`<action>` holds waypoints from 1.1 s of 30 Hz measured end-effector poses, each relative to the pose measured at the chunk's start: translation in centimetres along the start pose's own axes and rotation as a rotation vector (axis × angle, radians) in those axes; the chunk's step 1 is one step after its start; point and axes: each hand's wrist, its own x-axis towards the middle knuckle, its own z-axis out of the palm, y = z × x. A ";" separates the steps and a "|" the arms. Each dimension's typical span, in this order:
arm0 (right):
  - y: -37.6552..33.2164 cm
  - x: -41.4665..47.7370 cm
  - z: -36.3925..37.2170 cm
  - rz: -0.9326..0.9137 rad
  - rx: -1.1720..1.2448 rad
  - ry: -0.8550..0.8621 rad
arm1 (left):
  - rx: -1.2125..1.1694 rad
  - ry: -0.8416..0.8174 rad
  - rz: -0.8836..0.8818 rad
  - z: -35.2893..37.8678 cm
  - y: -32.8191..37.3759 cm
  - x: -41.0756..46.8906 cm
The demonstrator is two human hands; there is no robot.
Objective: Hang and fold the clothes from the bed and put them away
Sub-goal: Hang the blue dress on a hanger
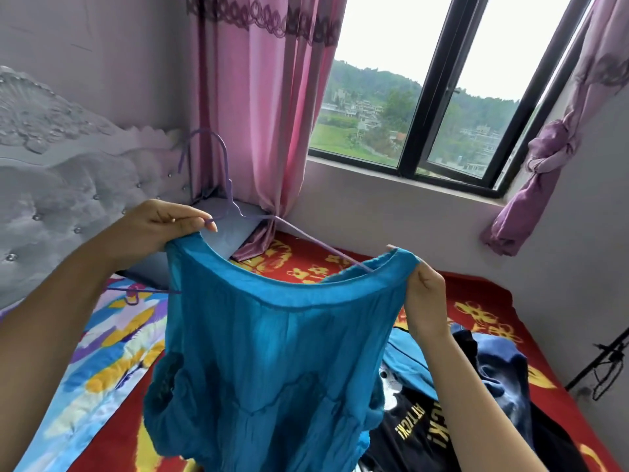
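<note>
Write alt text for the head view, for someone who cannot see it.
Two hands hold up a blue top over a bed: the left hand pinches a purple hanger at one shoulder, the right hand pinches the other. The hanger's arm runs into the neckline. Dark clothes lie below; a window is behind.

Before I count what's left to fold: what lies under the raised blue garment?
Right of the blue garment, a black printed shirt and dark blue clothes show on the red blanket. Whatever lies directly beneath its cloth is covered.
</note>
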 end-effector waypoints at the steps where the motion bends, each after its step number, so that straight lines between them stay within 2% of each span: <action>1: -0.7 0.2 0.2 0.076 0.080 -0.098 | -0.011 0.007 -0.005 0.1 0.0 0.1; 4: -2.4 1.3 -0.3 0.214 0.242 -0.361 | -0.004 -0.008 -0.014 0.5 0.2 0.4; 9: -4.9 3.3 -1.9 0.206 0.344 -0.418 | 0.083 0.027 0.047 1.0 0.6 0.6; 11: -5.2 3.3 -1.5 0.278 0.270 -0.516 | 0.081 0.055 0.079 1.7 0.8 0.7; 13: -5.5 3.0 -0.7 0.278 0.037 -0.611 | 0.079 0.058 0.098 2.9 1.0 0.9; 15: -6.0 2.8 -0.1 0.140 -0.235 -0.565 | 0.028 0.048 0.088 4.0 1.0 0.7; 16: -6.1 3.0 -0.1 0.074 -0.280 -0.490 | -0.009 0.034 0.073 4.3 0.9 0.6; 19: -6.7 3.7 -0.7 0.066 -0.196 -0.340 | -0.034 -0.066 0.030 3.8 1.1 0.1; 22: -6.9 3.8 -0.5 0.145 -0.199 -0.319 | 0.040 -0.170 0.024 3.3 1.8 -0.2; 24: -6.8 3.3 0.8 0.205 -0.221 -0.399 | 0.004 -0.135 0.038 3.8 2.3 -0.1; 26: -6.8 2.7 2.4 0.262 -0.255 -0.552 | 0.033 -0.073 0.072 4.4 2.8 0.0; 29: -7.6 2.5 3.4 0.290 -0.438 -0.783 | 0.144 -0.013 0.098 3.9 3.3 0.1; 31: -8.1 3.0 3.1 0.322 -0.363 -0.851 | 0.131 0.019 0.041 2.5 3.5 -0.4; 33: -8.2 3.7 2.8 0.341 -0.098 -0.821 | 0.147 0.024 0.011 1.1 3.6 -1.3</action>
